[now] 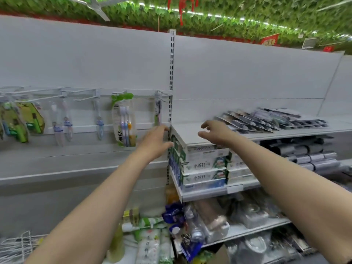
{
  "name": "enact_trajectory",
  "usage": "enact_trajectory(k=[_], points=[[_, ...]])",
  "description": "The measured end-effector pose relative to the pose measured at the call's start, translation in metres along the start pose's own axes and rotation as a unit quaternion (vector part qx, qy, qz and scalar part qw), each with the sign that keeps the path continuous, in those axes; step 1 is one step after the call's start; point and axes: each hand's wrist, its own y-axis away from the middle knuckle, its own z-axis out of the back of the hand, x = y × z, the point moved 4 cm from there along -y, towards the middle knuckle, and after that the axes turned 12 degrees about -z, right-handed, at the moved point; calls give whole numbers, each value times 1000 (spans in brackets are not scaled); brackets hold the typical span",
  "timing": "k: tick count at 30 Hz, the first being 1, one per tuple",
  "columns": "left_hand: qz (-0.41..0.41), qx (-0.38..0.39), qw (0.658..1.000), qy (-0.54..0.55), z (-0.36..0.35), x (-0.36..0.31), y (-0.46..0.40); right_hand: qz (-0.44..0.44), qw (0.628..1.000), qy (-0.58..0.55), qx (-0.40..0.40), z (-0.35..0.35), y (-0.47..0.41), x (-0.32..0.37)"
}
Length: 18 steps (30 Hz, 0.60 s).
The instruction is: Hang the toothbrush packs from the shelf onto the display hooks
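Reaching forward at chest height, both bare arms stretch toward a white store shelf. The left hand hangs by the shelf's left front corner, fingers loosely spread and holding nothing, its fingertips close to the slotted upright post; whether they touch it cannot be told. The right hand hovers over the bare front part of the shelf, fingers curled slightly and apart, also holding nothing. Farther right on the same shelf lies a fanned pile of dark toothbrush packs, well apart from both hands. To the left of the post, white display hooks stick out from the back panel, and several carry hanging packs, among them a green-topped pack of toothbrushes and a single pack next to the post. Stacked toothpaste boxes fill the shelf below the hands.
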Motion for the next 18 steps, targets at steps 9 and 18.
enact_trajectory(k=[9, 18], points=[[-155, 84, 973, -147, -57, -163, 3, 53, 975, 183, -113, 104, 95, -131], [-209, 126, 964, -108, -157, -260, -13, 4, 981, 129, -144, 127, 141, -264]])
